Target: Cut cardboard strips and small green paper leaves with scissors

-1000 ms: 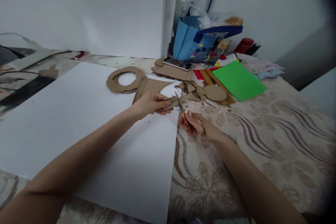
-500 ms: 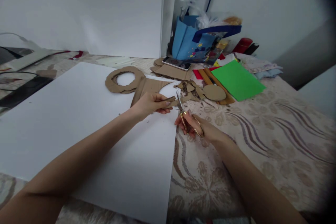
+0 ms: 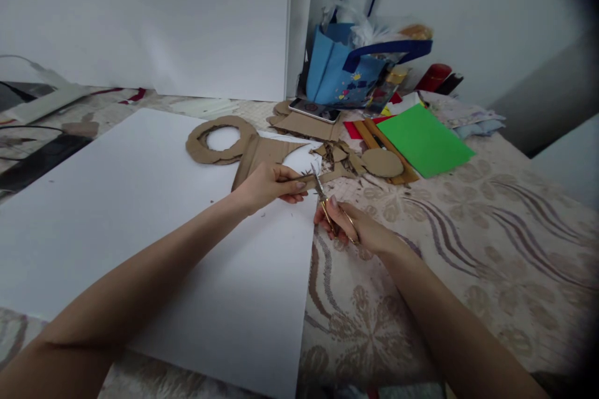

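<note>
My left hand (image 3: 276, 186) pinches a narrow cardboard strip (image 3: 306, 182) above the right edge of a large white sheet (image 3: 187, 262). My right hand (image 3: 344, 221) is closed on gold-handled scissors (image 3: 322, 194), whose blades meet the strip just right of my left fingers. Behind my left hand lies a larger cardboard piece (image 3: 269, 153) with a curved cut edge. A cardboard ring (image 3: 196, 143) rests on the sheet to its left. Cardboard scraps (image 3: 339, 154) are heaped beyond the scissors, beside a cardboard disc (image 3: 382, 163).
A blue bag (image 3: 327, 68) stands at the back, with a phone (image 3: 314, 110) in front of it. Green paper (image 3: 425, 140) lies at the right on the patterned tablecloth (image 3: 421, 299). Cables and a dark flat object (image 3: 42, 159) are at the left.
The scissor blades have drawn closer together at the strip, and the fingers of my right hand have closed slightly. My left hand has barely moved.
</note>
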Demonstrator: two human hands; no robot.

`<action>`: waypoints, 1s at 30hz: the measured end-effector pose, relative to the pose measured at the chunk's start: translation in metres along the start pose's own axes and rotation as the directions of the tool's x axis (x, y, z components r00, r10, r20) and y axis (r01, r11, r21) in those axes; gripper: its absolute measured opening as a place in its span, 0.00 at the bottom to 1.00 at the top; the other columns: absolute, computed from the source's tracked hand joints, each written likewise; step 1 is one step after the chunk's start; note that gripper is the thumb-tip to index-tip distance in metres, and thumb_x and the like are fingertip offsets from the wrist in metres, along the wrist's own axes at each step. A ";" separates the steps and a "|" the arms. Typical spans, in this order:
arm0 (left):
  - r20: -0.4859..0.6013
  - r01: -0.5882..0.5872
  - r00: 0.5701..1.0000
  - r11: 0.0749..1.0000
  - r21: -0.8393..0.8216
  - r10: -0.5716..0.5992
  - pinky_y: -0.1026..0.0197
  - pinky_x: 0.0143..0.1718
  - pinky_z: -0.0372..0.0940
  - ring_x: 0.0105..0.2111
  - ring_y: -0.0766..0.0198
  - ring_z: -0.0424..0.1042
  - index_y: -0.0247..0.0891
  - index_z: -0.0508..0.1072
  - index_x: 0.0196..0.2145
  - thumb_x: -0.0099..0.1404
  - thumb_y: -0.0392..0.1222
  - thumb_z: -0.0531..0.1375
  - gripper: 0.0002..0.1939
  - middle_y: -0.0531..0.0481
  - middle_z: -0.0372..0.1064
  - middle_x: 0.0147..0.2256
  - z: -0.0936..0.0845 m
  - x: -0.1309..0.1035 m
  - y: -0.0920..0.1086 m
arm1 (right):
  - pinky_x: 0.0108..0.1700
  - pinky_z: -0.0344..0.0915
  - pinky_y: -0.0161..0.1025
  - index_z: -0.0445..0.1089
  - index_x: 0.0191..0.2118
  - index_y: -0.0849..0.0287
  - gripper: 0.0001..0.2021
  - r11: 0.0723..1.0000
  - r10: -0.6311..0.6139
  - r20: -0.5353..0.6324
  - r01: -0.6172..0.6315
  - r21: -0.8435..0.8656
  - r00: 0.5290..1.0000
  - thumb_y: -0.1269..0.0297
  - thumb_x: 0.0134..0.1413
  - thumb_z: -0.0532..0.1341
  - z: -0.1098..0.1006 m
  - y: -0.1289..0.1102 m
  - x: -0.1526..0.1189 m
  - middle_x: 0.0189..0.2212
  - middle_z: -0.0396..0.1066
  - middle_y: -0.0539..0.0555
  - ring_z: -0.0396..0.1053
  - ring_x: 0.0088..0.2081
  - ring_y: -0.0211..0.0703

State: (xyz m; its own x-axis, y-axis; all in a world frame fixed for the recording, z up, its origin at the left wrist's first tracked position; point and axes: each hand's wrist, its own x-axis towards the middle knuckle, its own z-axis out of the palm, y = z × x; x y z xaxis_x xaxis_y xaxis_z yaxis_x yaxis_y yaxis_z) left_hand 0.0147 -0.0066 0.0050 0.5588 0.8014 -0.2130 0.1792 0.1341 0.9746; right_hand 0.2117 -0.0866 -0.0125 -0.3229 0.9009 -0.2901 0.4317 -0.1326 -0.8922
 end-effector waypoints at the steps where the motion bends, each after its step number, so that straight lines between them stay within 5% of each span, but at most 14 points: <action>1: 0.004 -0.008 1.000 1.000 0.006 0.008 0.66 0.32 0.68 0.27 0.70 0.72 0.29 0.75 0.34 0.56 0.40 0.64 0.10 0.44 0.75 0.30 -0.001 0.000 -0.001 | 0.21 0.52 0.32 0.64 0.31 0.59 0.29 1.000 0.001 -0.011 -0.001 -0.012 1.000 0.37 0.57 0.41 0.000 0.001 0.000 0.20 0.60 0.48 0.56 0.20 0.34; 14: -0.021 0.075 0.997 0.996 -0.040 -0.075 0.70 0.28 0.65 0.25 0.73 0.70 0.31 0.76 0.32 0.56 0.40 0.65 0.09 0.46 0.75 0.30 -0.008 0.004 -0.002 | 0.16 0.50 0.32 0.55 0.21 0.57 0.26 0.985 0.053 -0.065 -0.041 0.166 0.996 0.37 0.52 0.51 0.011 0.009 0.010 0.15 0.53 0.45 0.50 0.14 0.31; 20: -0.170 0.044 0.984 0.994 -0.103 -0.061 0.65 0.36 0.67 0.28 0.71 0.71 0.31 0.75 0.34 0.55 0.37 0.64 0.08 0.46 0.74 0.31 -0.027 0.018 -0.015 | 0.17 0.49 0.31 0.59 0.22 0.58 0.27 0.961 0.037 -0.181 0.015 0.277 0.983 0.36 0.51 0.51 -0.004 0.016 0.017 0.14 0.53 0.44 0.52 0.14 0.31; 30: -0.336 -0.111 0.909 0.919 0.379 0.248 0.66 0.27 0.59 0.25 0.69 0.64 0.32 0.74 0.34 0.53 0.36 0.61 0.09 0.51 0.68 0.24 -0.033 0.070 0.002 | 0.17 0.46 0.31 0.60 0.23 0.58 0.27 0.916 0.026 -0.203 0.058 0.397 0.979 0.36 0.50 0.52 -0.009 0.021 0.020 0.14 0.52 0.44 0.50 0.14 0.30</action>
State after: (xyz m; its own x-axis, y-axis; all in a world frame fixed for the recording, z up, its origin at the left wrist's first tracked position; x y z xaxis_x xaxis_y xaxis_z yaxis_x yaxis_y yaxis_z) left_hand 0.0281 0.0690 -0.0058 0.2804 0.9572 0.0716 0.4092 -0.1867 0.8931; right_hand 0.2219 -0.0681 -0.0343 -0.1334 0.9623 -0.2372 0.0421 -0.2336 -0.9714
